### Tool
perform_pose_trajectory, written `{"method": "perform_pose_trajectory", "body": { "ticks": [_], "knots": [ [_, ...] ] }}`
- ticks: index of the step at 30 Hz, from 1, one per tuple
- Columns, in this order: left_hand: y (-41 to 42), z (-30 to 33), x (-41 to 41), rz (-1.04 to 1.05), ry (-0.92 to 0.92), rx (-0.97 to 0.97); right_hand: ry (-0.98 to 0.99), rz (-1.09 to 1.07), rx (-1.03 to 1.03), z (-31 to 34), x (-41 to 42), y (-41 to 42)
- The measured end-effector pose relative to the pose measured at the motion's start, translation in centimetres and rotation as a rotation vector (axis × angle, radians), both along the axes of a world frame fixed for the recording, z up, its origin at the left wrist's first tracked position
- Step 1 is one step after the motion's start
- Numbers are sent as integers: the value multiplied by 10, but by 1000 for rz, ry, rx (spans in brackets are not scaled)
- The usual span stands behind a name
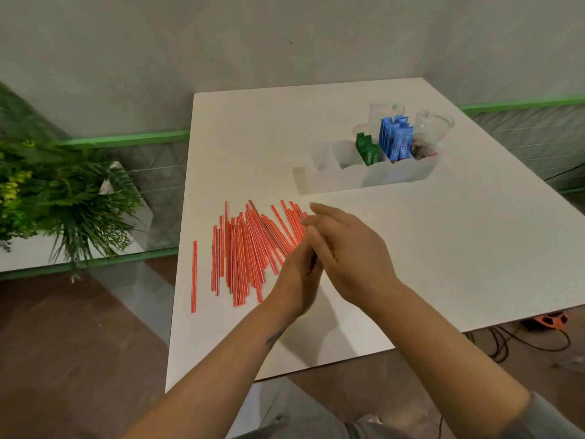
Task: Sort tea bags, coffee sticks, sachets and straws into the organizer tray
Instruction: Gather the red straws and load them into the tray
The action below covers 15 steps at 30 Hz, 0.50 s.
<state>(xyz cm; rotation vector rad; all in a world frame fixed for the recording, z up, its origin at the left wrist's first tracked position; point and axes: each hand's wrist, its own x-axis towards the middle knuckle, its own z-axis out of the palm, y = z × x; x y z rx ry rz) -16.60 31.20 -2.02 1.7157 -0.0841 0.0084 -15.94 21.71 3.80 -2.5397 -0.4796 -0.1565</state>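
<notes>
Table (427, 255): white top, largest item we log, filling the centre and right of the head view, with wood-tone floor (63, 359) to its left. Plant (47, 198), green and leafy, stands off the table's left edge beside a green rail (126, 139).

Organizer tray (348, 179): translucent white, several compartments, sitting on the far right part of the table. We count green sachets (367, 152) upright in a middle compartment and blue coffee sticks (397, 139) upright in the compartment just to their right. A further compartment at the right end holds dark items we cannot identify. The nearer left compartments show nothing we can make out. Two clear cups (433, 125) stand just behind the tray.

Straws (247, 248): red with thin white stripes, lying loose on the table in a flat, roughly parallel spread on its near left part, well apart from the tray. One straw (194, 275) lies alone at the far left of the spread.

Hands: left hand (299, 274) and right hand (351, 251) are brought together above the right edge of the straw pile, right fingers extended over the left. We cannot tell whether the left hand is holding any straws; the right hand's fingers lie straight, gripping nothing visible.
</notes>
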Motion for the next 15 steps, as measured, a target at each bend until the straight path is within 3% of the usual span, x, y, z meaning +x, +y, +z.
{"method": "perform_pose_trajectory", "body": {
  "ticks": [4, 8, 12, 15],
  "knots": [
    [2, -9, 3, 26, 92, -89, 110, 20, -42, 2, 1, -4],
    [0, -4, 7, 37, 60, -229, 28, 27, 5, 13, 0, -5],
    [3, -13, 0, -46, 130, -170, 127, 83, -192, 6, 0, -5],
    [3, -17, -4, -22, 140, -160, 134, 79, -150, -1, -2, -6]
  ]
}}
